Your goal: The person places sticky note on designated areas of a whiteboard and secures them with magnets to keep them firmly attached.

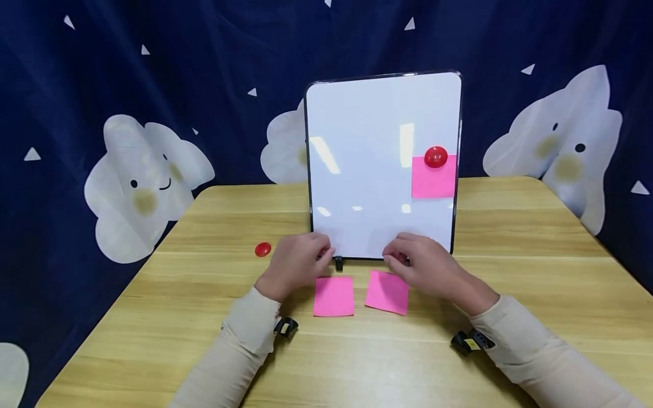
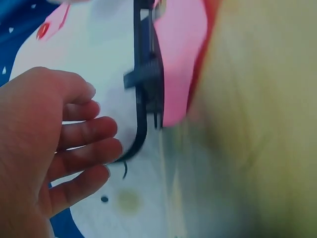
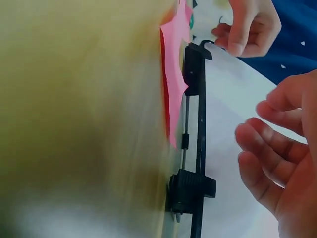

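Note:
A whiteboard (image 1: 362, 124) with a thin black frame stands upright on the table. On its right side, a round red magnet (image 1: 436, 157) lies over the top of a pink sticky note (image 1: 433, 184). My left hand (image 1: 301, 258) is at the board's lower left corner, and in the left wrist view its loosely bent fingers (image 2: 86, 131) hold nothing. Near the lower right corner, my right hand (image 1: 420, 263) has its fingers loosely curled with nothing between them. Two more pink notes, a left one (image 1: 334, 296) and a right one (image 1: 389, 292), lie before the board.
Another red magnet (image 1: 262, 249) lies on the wooden table (image 1: 367, 362), left of my left hand. Black holders (image 3: 190, 191) grip the board's bottom edge. Behind the table hangs a dark blue curtain (image 1: 229, 56) with white cloud shapes.

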{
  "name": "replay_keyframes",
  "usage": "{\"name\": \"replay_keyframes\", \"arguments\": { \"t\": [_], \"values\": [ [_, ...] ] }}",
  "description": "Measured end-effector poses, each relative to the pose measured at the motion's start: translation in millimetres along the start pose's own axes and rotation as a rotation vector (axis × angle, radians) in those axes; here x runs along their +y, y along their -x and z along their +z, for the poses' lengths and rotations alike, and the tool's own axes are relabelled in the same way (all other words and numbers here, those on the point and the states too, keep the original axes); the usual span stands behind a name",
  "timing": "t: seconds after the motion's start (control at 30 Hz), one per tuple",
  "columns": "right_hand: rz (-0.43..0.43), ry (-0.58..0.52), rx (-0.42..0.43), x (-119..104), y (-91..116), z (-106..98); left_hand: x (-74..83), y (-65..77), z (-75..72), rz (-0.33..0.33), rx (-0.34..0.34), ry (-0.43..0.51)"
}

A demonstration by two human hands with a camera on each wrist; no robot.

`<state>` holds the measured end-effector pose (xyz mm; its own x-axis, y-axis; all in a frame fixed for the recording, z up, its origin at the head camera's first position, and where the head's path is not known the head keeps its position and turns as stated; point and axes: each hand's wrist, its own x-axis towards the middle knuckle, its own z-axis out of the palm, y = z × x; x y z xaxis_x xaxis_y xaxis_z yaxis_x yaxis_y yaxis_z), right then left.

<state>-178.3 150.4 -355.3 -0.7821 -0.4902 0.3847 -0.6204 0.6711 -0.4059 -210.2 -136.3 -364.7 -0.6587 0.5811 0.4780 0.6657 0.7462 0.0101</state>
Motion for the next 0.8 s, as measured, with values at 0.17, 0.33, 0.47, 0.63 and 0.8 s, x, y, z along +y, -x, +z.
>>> {"name": "replay_keyframes", "arguments": {
  "t": [0.17, 0.33, 0.47, 0.63, 0.8],
  "values": [
    [-0.003, 0.004, -0.026, -1.3, 3.8, -3.0, -17.6, 9.5, -8.3, -0.063, 0.004, 0.013],
    [0.003, 0.018, -0.073, 0.6, 4.0, -5.8, -31.3, 16.2, -15.1, -0.139, 0.001, 0.014],
    [0.011, 0.026, -0.116, 2.2, 4.6, -6.3, -39.1, 20.3, -17.1, -0.187, 0.004, 0.015],
    [0.027, 0.02, -0.191, 1.6, 5.1, -5.9, -45.1, 24.3, -18.2, -0.231, -0.014, 0.015],
    [0.022, 0.027, -0.244, -1.1, 5.6, -5.2, -49.3, 26.7, -17.8, -0.252, -0.043, 0.016]
  ]
}}
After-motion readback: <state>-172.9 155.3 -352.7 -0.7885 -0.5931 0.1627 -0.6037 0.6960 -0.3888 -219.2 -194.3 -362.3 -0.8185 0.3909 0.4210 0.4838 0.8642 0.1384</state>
